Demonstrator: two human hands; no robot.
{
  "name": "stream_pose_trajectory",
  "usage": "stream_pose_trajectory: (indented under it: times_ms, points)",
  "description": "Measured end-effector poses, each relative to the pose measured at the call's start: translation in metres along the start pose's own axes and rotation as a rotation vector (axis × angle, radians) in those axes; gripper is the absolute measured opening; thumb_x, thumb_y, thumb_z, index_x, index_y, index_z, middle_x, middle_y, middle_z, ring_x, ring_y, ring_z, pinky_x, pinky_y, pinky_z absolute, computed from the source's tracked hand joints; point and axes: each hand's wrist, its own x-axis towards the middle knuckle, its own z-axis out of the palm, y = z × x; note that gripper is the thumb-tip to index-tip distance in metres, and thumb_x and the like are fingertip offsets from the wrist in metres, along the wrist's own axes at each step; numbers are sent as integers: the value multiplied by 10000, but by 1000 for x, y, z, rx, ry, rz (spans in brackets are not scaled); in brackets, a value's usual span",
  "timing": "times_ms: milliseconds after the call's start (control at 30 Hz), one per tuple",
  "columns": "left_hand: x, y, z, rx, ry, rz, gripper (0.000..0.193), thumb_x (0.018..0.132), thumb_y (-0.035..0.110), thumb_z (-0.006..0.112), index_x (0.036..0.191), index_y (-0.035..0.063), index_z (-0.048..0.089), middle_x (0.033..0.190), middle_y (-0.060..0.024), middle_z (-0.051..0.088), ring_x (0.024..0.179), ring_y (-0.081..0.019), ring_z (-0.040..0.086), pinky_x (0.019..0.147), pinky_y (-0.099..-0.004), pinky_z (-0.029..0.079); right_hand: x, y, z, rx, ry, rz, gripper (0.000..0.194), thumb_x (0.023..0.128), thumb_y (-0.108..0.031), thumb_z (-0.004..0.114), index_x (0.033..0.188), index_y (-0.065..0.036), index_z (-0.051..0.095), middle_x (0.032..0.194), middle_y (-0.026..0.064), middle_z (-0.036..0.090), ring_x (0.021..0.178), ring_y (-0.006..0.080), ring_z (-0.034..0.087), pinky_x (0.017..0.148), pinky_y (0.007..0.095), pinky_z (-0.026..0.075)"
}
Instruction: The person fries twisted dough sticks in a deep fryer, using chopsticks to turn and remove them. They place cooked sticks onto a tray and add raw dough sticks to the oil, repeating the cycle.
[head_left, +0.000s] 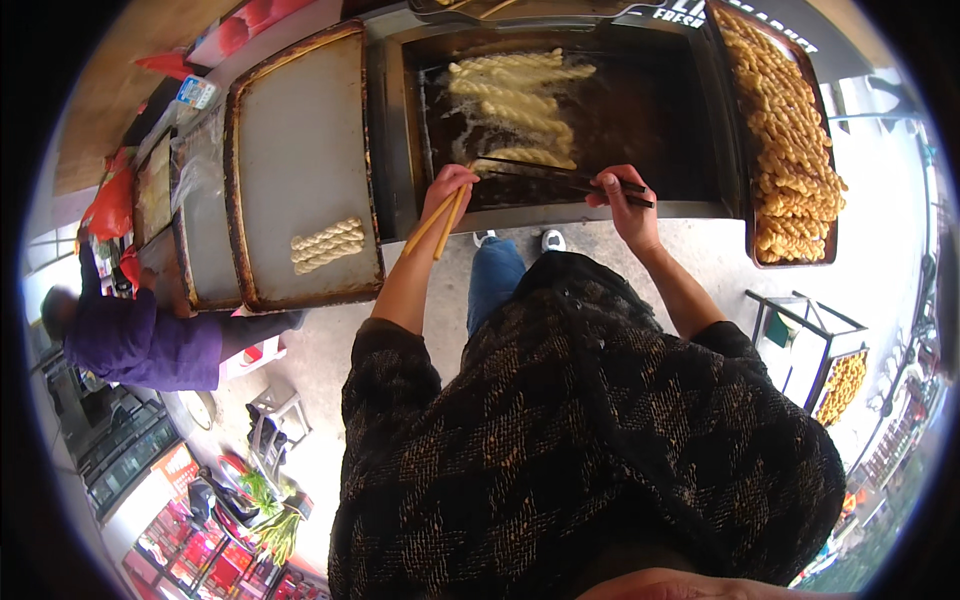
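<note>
My left hand grips a pair of light wooden chopsticks over the near edge of a deep fryer. In my right hand is a pair of long dark chopsticks, their tips pointing left beside the nearest dough twist. Several pale twisted dough sticks float in the dark oil, with bubbles around them. On the metal tray left of the fryer lie a few raw dough twists. Where the light chopsticks' tips end is hard to see.
A rust-edged tray heaped with browned dough twists stands right of the fryer. Farther right is a black metal frame. A person in a purple top is at the left, near a red plastic bag. A stool stands behind.
</note>
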Motion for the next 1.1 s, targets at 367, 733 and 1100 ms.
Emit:
stream_pose_trajectory:
  times_ms: [367,733,1100]
  points:
    - [-2,1,2,161,22,-136,105,803,24,596,876,57,664,906,-107,592,827,-284,609,729,-334,496,-22,-9,-80,-157,223,52,156,955,-140,516,925,6,565,833,104,644,685,147,653,637,255,538]
    - [-1,9,11,166,89,-102,110,794,-5,590,867,44,655,898,-100,604,827,-273,616,738,-317,499,-29,-16,-87,-262,151,-22,117,948,-82,513,921,18,568,787,81,641,732,135,654,692,249,537]
    - [4,23,17,199,97,-115,124,800,-7,580,896,41,643,913,-113,593,827,-282,614,725,-327,495,-29,-23,-100,-407,128,-161,87,916,-78,569,892,5,580,736,77,638,720,139,668,639,228,508]
